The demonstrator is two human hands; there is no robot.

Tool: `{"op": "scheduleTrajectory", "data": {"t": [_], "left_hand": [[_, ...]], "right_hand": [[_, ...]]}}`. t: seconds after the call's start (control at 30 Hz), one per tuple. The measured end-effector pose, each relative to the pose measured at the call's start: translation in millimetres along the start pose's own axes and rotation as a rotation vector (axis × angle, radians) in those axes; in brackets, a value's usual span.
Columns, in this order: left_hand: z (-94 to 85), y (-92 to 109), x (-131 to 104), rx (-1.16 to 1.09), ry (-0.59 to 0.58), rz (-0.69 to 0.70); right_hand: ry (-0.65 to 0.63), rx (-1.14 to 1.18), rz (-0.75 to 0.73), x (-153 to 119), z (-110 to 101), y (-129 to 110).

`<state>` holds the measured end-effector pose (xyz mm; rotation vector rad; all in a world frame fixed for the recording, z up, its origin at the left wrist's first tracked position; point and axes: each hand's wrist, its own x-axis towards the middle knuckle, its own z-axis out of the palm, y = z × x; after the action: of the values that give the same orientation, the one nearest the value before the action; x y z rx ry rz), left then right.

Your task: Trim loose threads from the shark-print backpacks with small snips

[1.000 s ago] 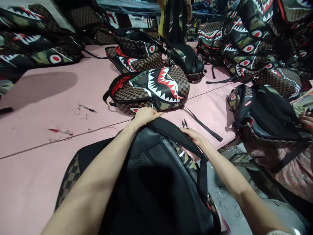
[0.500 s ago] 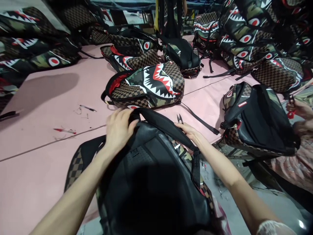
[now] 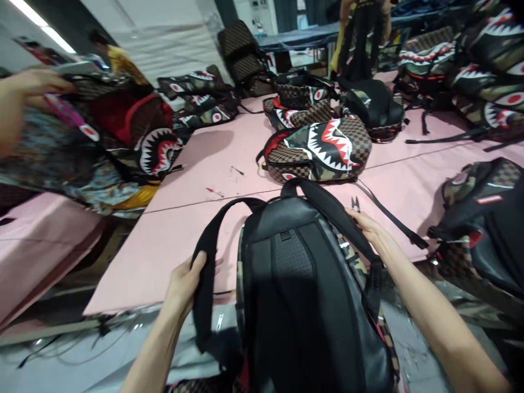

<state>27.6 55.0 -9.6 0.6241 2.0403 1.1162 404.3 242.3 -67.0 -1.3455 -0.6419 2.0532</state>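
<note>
A black-backed backpack (image 3: 282, 256) with camouflage and checkered sides stands upright before me at the table's near edge. My left hand (image 3: 186, 281) is closed round its left shoulder strap (image 3: 207, 256) and holds it out to the side. Against the outer edge of the right shoulder strap (image 3: 333, 210), my right hand (image 3: 366, 225) is closed on small thread snips (image 3: 355, 204), their blades pointing up. Part of that hand's fingers is hidden by the strap. Just beyond lies another backpack (image 3: 323, 150) with a shark-mouth print, its red lining showing.
The pink table (image 3: 172, 256) bears a red pen (image 3: 215, 192) and a dark pen (image 3: 238, 171). More backpacks are piled at the far right (image 3: 491, 98) and far left (image 3: 204, 98). On the left, another person's hand (image 3: 36, 87) is beside an open bag (image 3: 126, 125). A backpack (image 3: 487, 218) stands at right.
My left hand has gone from the backpack's top to its left strap and pulled it outward. The view has swung left, bringing another person and an open bag into sight.
</note>
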Motion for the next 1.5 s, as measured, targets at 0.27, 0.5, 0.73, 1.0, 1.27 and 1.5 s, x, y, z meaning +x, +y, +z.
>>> {"op": "scheduleTrajectory", "data": {"t": [0.27, 0.5, 0.73, 1.0, 1.27, 1.5], "left_hand": [[22.7, 6, 46, -0.573, -0.249, -0.227], [6.0, -10, 69, -0.709, -0.494, -0.367], [8.1, -4, 63, -0.687, -0.526, -0.312], [9.6, -6, 60, -0.637, -0.511, -0.234], [11.1, -8, 53, -0.66, -0.4, -0.143], [12.4, -7, 56, -0.638, -0.406, -0.165]], "right_hand": [[0.126, -0.075, -0.031, -4, 6, -3], [0.204, -0.121, -0.029, 3, 4, -3], [0.226, -0.255, -0.166, 11, -4, -1], [0.448, -0.477, -0.568, 4, -1, 6], [0.748, -1.458, -1.168, -58, 55, 38], [-0.026, -1.528, -1.014, -55, 150, 111]]}}
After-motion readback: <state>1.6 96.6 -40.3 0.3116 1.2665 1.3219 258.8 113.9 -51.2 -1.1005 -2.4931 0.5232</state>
